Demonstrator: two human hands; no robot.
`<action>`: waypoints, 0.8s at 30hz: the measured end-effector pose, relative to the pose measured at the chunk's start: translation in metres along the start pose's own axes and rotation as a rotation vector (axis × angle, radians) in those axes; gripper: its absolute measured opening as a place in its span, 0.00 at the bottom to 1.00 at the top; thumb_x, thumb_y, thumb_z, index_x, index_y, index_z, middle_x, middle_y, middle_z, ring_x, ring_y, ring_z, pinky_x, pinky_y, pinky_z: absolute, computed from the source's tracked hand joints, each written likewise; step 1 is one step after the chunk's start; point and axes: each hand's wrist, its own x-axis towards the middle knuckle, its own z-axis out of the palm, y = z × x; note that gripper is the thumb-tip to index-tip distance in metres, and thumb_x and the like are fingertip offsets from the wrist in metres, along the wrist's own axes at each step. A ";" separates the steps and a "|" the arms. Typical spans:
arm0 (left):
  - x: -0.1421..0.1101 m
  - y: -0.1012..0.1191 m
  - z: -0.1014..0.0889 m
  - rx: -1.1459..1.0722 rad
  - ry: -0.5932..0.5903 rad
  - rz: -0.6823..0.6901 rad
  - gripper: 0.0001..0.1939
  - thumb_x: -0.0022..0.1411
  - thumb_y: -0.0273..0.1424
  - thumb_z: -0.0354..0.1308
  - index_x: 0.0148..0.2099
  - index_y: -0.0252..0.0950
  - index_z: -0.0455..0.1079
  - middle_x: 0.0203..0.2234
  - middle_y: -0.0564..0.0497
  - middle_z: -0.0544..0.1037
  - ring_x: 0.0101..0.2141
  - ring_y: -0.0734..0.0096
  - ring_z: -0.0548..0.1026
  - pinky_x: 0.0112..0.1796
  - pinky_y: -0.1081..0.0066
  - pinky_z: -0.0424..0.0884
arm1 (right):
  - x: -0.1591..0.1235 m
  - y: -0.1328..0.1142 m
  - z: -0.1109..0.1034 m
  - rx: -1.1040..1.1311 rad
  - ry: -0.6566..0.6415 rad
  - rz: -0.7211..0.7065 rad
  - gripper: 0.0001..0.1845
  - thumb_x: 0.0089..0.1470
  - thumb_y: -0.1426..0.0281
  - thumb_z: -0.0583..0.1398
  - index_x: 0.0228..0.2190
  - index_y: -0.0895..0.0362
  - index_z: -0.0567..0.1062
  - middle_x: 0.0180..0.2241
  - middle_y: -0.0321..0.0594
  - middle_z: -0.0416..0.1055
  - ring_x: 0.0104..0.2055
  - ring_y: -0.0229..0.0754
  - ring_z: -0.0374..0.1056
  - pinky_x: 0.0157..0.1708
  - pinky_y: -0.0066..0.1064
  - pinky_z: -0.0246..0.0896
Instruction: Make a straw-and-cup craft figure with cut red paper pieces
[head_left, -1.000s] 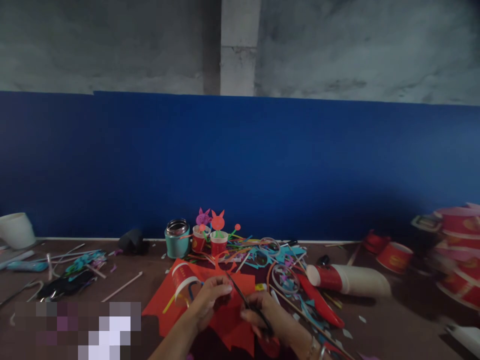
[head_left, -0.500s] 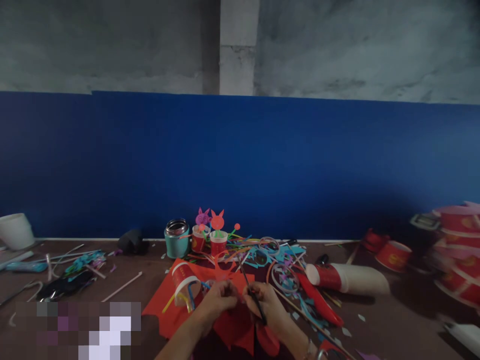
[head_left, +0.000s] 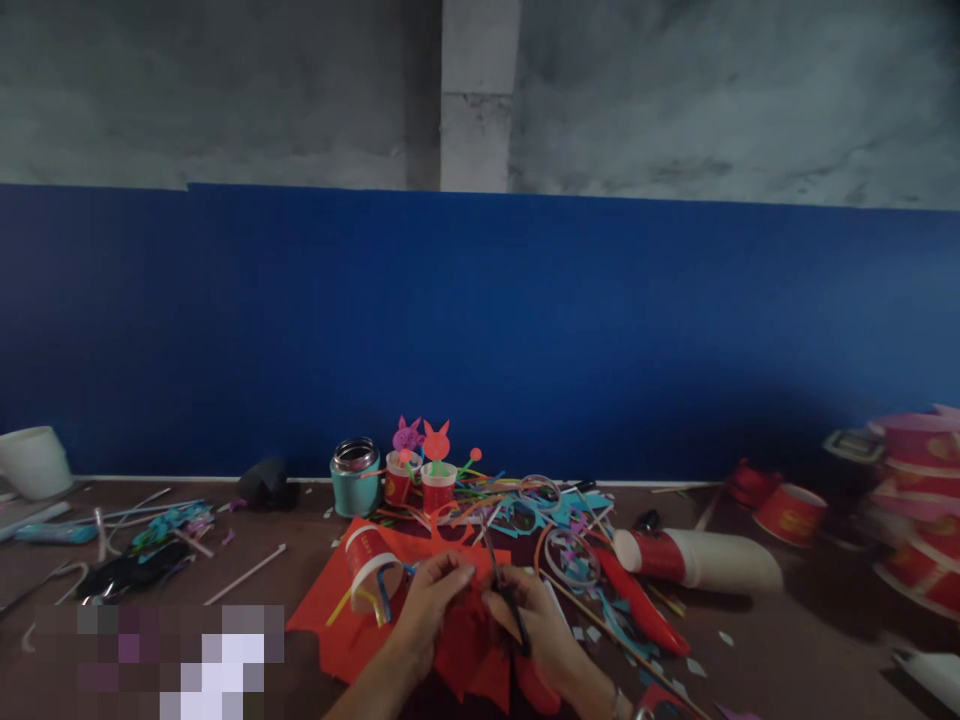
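Note:
My left hand (head_left: 437, 592) is closed in a pinch over the red paper sheet (head_left: 337, 640). A thin curved red paper cutout (head_left: 451, 518) rises from its fingertips. My right hand (head_left: 536, 615) grips a pair of scissors (head_left: 511, 605) with dark handles, blades pointing away from me; the finger holes are partly covered. To the left of my hands, a red and white paper cup (head_left: 367, 560) lies tipped on the sheet, with coloured straws at its mouth. Behind stand two paper cups (head_left: 438, 490) with cat-eared paper figures on them.
An open teal thermos (head_left: 355, 480) stands by the blue partition (head_left: 480, 330). Straws, tape rolls (head_left: 571, 556) and paper scraps clutter the middle. Stacked cups (head_left: 697, 560) lie on the right, near a blurred pile of red cups (head_left: 926, 500). A white cup (head_left: 34, 462) is far left.
The red cutout above my left hand has turned and looks more like a loop than before. My right hand and the scissors have shifted slightly. The camera view has barely moved.

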 end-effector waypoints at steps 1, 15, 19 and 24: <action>-0.001 0.002 0.000 -0.013 0.016 -0.001 0.13 0.39 0.34 0.66 0.21 0.33 0.66 0.14 0.57 0.67 0.17 0.80 0.61 0.22 0.76 0.56 | 0.000 0.001 0.000 -0.011 -0.020 0.002 0.18 0.37 0.59 0.65 0.23 0.59 0.67 0.14 0.28 0.61 0.13 0.29 0.55 0.13 0.19 0.51; -0.006 0.007 0.004 -0.056 0.029 -0.038 0.10 0.41 0.32 0.66 0.22 0.33 0.69 0.17 0.54 0.71 0.21 0.77 0.66 0.25 0.76 0.60 | -0.005 0.000 0.004 0.001 -0.170 -0.033 0.21 0.37 0.56 0.65 0.22 0.60 0.66 0.16 0.27 0.55 0.16 0.27 0.49 0.16 0.20 0.44; -0.007 0.009 0.005 -0.082 0.031 -0.045 0.09 0.41 0.31 0.66 0.22 0.33 0.69 0.16 0.55 0.71 0.20 0.79 0.66 0.24 0.77 0.60 | -0.004 0.005 0.002 -0.010 -0.178 -0.008 0.21 0.39 0.56 0.64 0.24 0.60 0.66 0.15 0.27 0.57 0.15 0.27 0.50 0.15 0.20 0.45; -0.008 0.009 0.005 -0.063 0.046 -0.052 0.09 0.41 0.31 0.65 0.22 0.33 0.68 0.16 0.55 0.71 0.19 0.79 0.65 0.24 0.78 0.60 | -0.003 0.010 0.001 -0.049 -0.155 0.039 0.22 0.39 0.54 0.63 0.27 0.59 0.67 0.15 0.27 0.58 0.14 0.28 0.55 0.14 0.20 0.49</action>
